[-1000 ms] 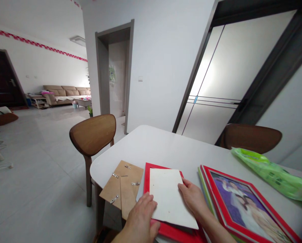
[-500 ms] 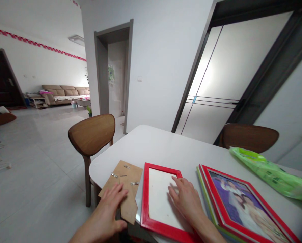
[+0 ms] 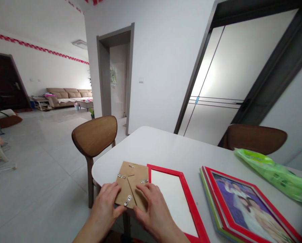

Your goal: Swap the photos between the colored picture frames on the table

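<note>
A brown backing board (image 3: 132,180) with small metal clips lies at the near left corner of the white table (image 3: 171,148). My left hand (image 3: 105,203) grips its near left edge, fingers curled on it. My right hand (image 3: 153,211) rests on its right part, fingers spread flat over the board. Right beside the board lies a red picture frame (image 3: 185,197) with a white sheet inside it.
A stack of frames (image 3: 244,206) topped by a red one with a photo lies at the right. A green plastic bag (image 3: 274,173) sits behind it. Two wooden chairs (image 3: 95,135) stand at the table's left and far sides. An open room lies at the left.
The white sheet went from on top of the red frame to lying inside it. My right hand left the frame and joined my left hand on the backing board, now against the frame.
</note>
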{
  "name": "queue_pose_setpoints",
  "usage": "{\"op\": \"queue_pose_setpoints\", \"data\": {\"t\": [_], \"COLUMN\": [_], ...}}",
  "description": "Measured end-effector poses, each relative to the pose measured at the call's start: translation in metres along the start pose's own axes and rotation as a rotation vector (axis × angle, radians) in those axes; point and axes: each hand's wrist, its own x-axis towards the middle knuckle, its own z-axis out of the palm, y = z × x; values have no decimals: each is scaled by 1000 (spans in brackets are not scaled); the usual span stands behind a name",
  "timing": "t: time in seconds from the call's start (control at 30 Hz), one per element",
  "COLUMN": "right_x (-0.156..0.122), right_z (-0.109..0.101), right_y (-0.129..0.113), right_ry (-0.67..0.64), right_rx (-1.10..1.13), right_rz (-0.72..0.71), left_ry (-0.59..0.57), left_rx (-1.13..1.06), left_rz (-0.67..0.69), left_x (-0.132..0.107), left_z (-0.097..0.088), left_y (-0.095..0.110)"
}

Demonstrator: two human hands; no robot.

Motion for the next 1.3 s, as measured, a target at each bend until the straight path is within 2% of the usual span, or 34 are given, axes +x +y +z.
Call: {"op": "queue_pose_setpoints", "data": {"t": [0.1,0.2,0.37,0.57,0.7,0.83,0.97,1.1,1.3], "right_x": [-16,-36,-55,-53,-53,-46,-29,-16,-16], "right_z": [-32,-55,-68,-57,-50,-54,-60,-61,-59], "right_y": [23,53,93,107,109,111,112,113,114], "right_ry": [-14,-48,-12,16,45,54,96,69,20], "right_rx": [26,-19,-89,-194,-247,-260,-384,-486,-436], "right_rz": [16,108,187,155,112,98,128,169,190], "left_ry": [-26,-129,-293,-341,-349,-353,-434,-465,-475], "left_rx": [-123,-215,-219,-111,-98,-119,-176,-175,-158], "left_rz": [107,166,157,152,152,148,218,217,173], "left_x": [0,3,11,12,10,10,9,10,11], "left_z": [6,23,52,67,64,60,60,62,60], "left_y": [25,51,79,76,74,76,77,76,77]}}
